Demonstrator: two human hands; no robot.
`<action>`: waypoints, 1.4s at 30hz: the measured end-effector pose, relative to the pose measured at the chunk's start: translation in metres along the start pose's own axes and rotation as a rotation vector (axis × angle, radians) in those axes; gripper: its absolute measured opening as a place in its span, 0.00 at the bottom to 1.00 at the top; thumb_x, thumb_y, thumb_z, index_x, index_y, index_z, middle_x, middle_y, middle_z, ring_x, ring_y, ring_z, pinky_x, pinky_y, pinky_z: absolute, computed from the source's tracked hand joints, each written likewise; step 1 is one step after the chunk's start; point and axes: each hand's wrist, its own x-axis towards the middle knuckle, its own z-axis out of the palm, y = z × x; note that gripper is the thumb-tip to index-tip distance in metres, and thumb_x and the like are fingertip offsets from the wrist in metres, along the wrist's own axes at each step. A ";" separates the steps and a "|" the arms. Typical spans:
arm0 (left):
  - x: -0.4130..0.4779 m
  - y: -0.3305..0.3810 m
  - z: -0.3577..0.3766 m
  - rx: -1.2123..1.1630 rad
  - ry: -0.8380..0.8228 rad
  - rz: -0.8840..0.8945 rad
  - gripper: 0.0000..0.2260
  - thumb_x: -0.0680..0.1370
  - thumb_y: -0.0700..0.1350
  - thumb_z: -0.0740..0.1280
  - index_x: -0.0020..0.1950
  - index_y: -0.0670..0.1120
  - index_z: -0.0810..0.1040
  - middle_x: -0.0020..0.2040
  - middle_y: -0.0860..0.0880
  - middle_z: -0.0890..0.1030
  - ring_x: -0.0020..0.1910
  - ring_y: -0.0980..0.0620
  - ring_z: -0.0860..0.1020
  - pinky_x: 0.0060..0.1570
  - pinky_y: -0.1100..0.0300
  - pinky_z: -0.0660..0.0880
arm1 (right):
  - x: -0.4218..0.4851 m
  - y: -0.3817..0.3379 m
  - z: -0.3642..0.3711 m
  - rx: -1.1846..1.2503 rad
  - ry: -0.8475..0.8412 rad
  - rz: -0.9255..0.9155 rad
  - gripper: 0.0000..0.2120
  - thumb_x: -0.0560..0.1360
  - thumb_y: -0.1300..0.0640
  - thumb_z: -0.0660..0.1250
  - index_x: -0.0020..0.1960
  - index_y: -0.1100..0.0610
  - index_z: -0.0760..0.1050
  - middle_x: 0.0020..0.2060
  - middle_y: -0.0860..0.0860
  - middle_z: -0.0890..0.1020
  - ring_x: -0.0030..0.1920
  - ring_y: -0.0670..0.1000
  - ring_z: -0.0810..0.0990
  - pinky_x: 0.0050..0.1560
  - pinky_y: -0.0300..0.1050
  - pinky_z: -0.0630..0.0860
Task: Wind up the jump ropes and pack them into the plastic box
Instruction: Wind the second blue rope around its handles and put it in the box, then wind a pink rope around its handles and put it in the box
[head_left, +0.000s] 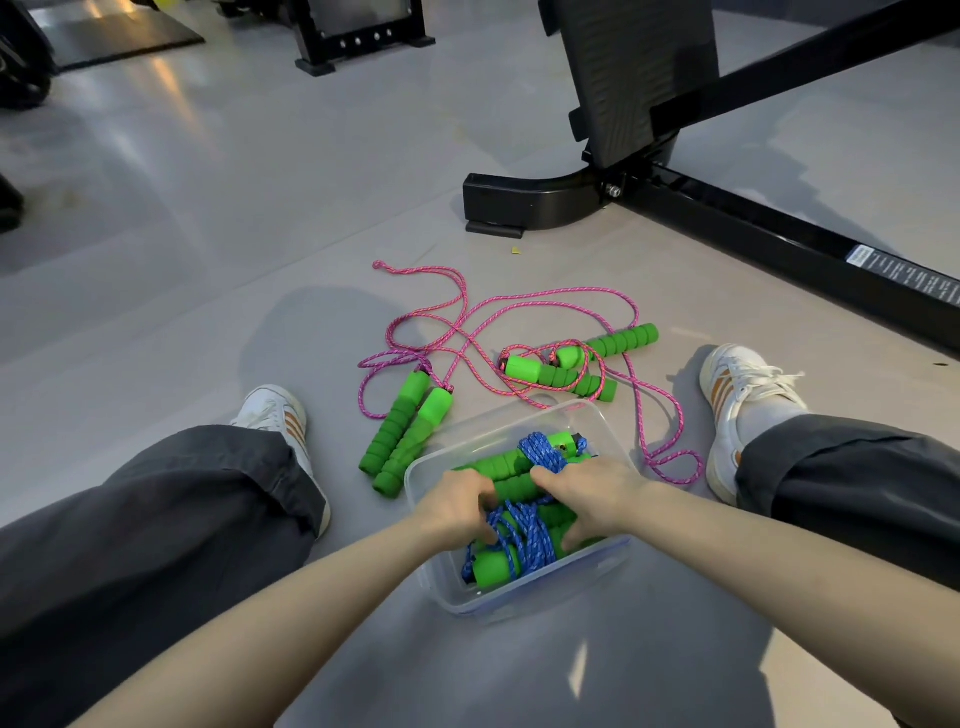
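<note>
On the grey gym floor (260, 234), the plastic box (524, 605) sits between the legs. Inside it, the left hand (457, 506) and right hand (597, 496) curl their fingers round wound blue jump ropes (530, 540). The pink jump ropes (457, 322) lie loose beyond.

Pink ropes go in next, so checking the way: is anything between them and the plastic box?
Nothing lies on the floor between them: the pink jump ropes sprawl unwound just beyond the plastic box. Inside it, though, the blue ropes and the left hand and right hand gripping them take up much of the room.
</note>
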 end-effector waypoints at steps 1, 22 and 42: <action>0.001 0.000 -0.002 0.030 -0.012 0.014 0.18 0.70 0.43 0.75 0.57 0.41 0.79 0.48 0.44 0.80 0.44 0.49 0.76 0.41 0.61 0.70 | 0.001 0.000 -0.001 0.008 -0.017 0.004 0.33 0.69 0.45 0.72 0.65 0.58 0.61 0.51 0.57 0.80 0.49 0.59 0.79 0.37 0.46 0.65; 0.154 0.050 -0.067 -0.009 0.291 0.091 0.12 0.75 0.43 0.64 0.56 0.46 0.80 0.54 0.43 0.82 0.57 0.43 0.78 0.54 0.55 0.74 | 0.077 0.147 -0.021 0.413 0.187 0.442 0.12 0.72 0.65 0.61 0.53 0.60 0.78 0.52 0.59 0.82 0.54 0.58 0.79 0.46 0.44 0.72; 0.177 0.057 -0.064 -0.789 0.302 0.242 0.09 0.78 0.37 0.65 0.39 0.45 0.72 0.31 0.46 0.76 0.27 0.58 0.77 0.34 0.61 0.74 | 0.077 0.177 -0.004 0.849 0.547 0.297 0.20 0.71 0.68 0.66 0.62 0.59 0.71 0.49 0.50 0.77 0.52 0.54 0.76 0.50 0.37 0.68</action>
